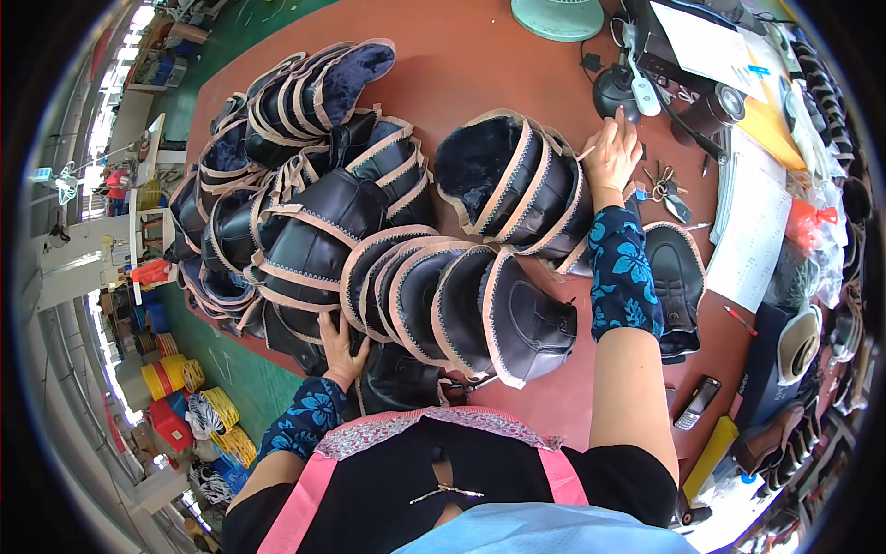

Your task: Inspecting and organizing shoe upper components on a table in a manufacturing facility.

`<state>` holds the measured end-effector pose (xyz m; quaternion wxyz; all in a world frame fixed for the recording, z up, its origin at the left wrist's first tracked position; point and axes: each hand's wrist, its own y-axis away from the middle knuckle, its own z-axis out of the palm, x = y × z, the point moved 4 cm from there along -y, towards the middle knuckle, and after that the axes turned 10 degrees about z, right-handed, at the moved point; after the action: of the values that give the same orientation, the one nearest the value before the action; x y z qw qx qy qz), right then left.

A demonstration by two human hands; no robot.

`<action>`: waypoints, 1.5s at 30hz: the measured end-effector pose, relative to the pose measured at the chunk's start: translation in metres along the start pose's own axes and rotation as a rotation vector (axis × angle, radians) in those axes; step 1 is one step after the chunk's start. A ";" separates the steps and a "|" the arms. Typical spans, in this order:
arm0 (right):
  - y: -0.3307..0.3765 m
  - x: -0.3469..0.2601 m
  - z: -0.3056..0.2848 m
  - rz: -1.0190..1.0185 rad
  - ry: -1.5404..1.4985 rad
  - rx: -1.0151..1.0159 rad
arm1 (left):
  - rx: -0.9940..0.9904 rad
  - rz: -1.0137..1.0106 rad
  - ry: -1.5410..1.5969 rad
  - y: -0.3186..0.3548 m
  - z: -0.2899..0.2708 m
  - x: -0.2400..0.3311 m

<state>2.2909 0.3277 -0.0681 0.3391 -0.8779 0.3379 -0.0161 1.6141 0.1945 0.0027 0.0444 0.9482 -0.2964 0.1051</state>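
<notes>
Black leather shoe uppers with dark fur lining and tan edging cover much of the red-brown table. A row of nested uppers (452,300) lies in front of me. My left hand (342,353) rests at its left end, fingers apart, touching the black uppers near the table's front edge. Farther off and right of centre sits a shorter stack of uppers (531,189). My right hand (611,157) reaches past its right side with fingers stretched out, close to a black round-based object (615,90). Beside my right forearm lies a single black upper (674,282).
A large heap of uppers (314,217) fills the left of the table (461,65). To the right are keys (666,189), a dark flask (715,113), written sheets (752,222), a red pen (740,320) and a mobile phone (698,403). A green round base (558,17) stands at the far edge.
</notes>
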 end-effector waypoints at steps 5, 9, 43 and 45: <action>-0.001 0.009 0.013 0.122 0.091 -0.350 | -0.003 -0.001 0.015 -0.002 0.002 0.000; 0.000 0.007 0.009 0.089 0.024 -0.183 | 0.004 0.006 0.023 -0.002 0.002 -0.001; 0.002 0.006 0.017 0.043 0.069 -0.144 | -0.005 -0.009 -0.024 0.007 0.012 -0.010; 0.003 0.006 0.016 0.027 0.040 -0.106 | -0.015 -0.010 -0.028 0.007 0.013 -0.010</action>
<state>2.2983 0.3317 -0.0831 0.2853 -0.8895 0.3568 -0.0109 1.6044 0.1924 -0.0123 0.0476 0.9507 -0.2932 0.0894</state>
